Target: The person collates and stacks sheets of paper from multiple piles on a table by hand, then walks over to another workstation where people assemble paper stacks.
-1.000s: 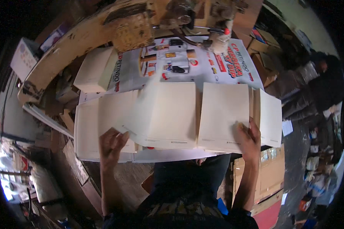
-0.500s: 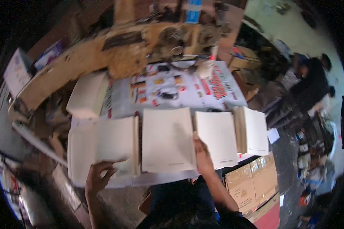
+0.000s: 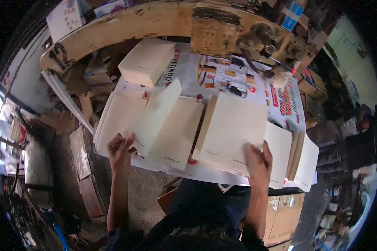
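Note:
Several stacks of cream paper sheets stand side by side along the near edge of a table. My left hand (image 3: 120,152), thumb and fingers closed, pinches the lower edge of a single paper sheet (image 3: 157,115). That sheet is raised and curls upward between the far-left stack (image 3: 119,115) and the stack beside it (image 3: 178,129). My right hand (image 3: 260,164) rests at the lower right corner of the middle stack (image 3: 234,121), its fingers slightly apart and touching the paper. Further right are a lower stack (image 3: 279,146) and a tilted one (image 3: 306,163).
A thick paper block (image 3: 146,62) sits at the table's back left. A printed banner (image 3: 188,62) covers the tabletop. Behind it runs a curved wooden beam (image 3: 134,23) with a worn wooden block (image 3: 215,31). A cardboard box (image 3: 284,217) stands below the table's right side.
My left hand has taken hold of a sheet and raised it off a stack. My right hand has moved from the middle stack's right side to its lower corner. The view has tilted.

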Action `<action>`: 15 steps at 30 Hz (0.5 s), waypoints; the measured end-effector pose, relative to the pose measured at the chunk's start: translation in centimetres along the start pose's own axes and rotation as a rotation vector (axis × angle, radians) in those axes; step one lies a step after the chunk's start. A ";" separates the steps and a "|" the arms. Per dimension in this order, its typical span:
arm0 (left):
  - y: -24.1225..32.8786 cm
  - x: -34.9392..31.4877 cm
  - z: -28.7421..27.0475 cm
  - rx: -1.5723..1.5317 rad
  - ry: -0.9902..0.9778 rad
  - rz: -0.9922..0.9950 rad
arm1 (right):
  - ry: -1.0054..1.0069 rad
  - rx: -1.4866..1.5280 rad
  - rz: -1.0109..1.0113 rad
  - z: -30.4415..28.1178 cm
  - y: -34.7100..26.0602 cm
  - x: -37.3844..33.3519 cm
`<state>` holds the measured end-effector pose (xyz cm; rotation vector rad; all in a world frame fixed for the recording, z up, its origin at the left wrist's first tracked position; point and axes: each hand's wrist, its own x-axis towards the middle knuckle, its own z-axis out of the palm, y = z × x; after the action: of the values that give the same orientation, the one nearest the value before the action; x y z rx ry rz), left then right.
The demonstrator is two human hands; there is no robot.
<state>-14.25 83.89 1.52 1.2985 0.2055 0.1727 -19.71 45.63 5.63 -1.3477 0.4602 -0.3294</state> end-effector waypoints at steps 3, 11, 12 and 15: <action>0.2 0.1 -2.1 -0.238 0.079 0.097 | -0.109 -0.025 -0.002 2.3 -0.3 -1.0; -1.4 4.3 -2.0 1.023 -0.003 0.357 | -0.488 -0.305 -0.308 14.8 7.4 -2.7; -1.6 4.7 -1.8 1.014 -0.009 0.425 | -0.539 -0.206 -0.088 15.8 9.0 -2.4; 2.6 3.3 -1.7 0.874 -0.014 0.207 | -0.672 -0.142 -0.149 17.2 8.8 -4.4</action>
<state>-11.45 86.92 3.43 2.1921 0.1340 0.2637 -15.26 64.18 0.18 -1.5383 -0.1816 0.0479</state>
